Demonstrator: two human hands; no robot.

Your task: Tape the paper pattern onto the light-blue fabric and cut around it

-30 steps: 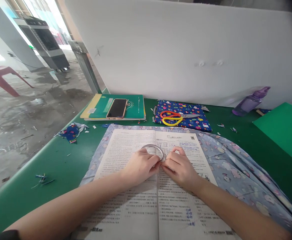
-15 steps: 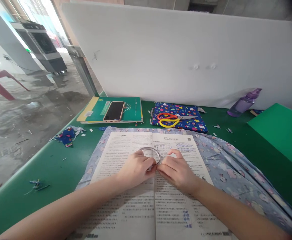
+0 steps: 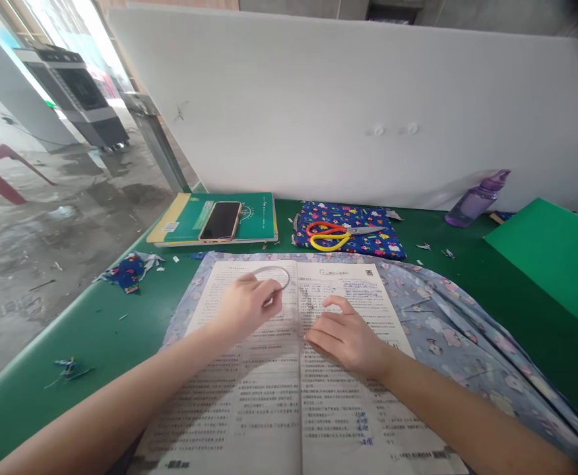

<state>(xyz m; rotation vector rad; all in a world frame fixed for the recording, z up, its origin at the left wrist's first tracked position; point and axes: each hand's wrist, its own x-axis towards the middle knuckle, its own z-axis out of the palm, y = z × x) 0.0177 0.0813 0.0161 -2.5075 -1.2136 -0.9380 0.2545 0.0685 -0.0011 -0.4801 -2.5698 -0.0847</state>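
My left hand (image 3: 247,303) is closed on a thin ring (image 3: 285,274) that looks like a narrow tape roll, above the left page of an open book (image 3: 269,389). The ring's near side is hidden behind my fingers. Over the right page, my right hand (image 3: 346,333) has its fingers bent and apart, the index finger raised, with nothing visible in them. Printed text and blue handwriting cover the pages. Under the book spreads a light blue patterned cloth (image 3: 447,323), reaching far to the right.
Scissors (image 3: 328,242) with orange and yellow handles rest on a folded dark blue cloth (image 3: 388,247). At the back left, a phone (image 3: 221,221) lies on green books (image 3: 262,218). A purple bottle (image 3: 472,201) leans by the white board (image 3: 293,99). Fabric scraps (image 3: 128,272) litter the green table (image 3: 96,330).
My hands have parted from where they met near the book's centre fold. The left hand has moved left and away from me with the ring; the right has stayed nearly in place, its fingers loosened.
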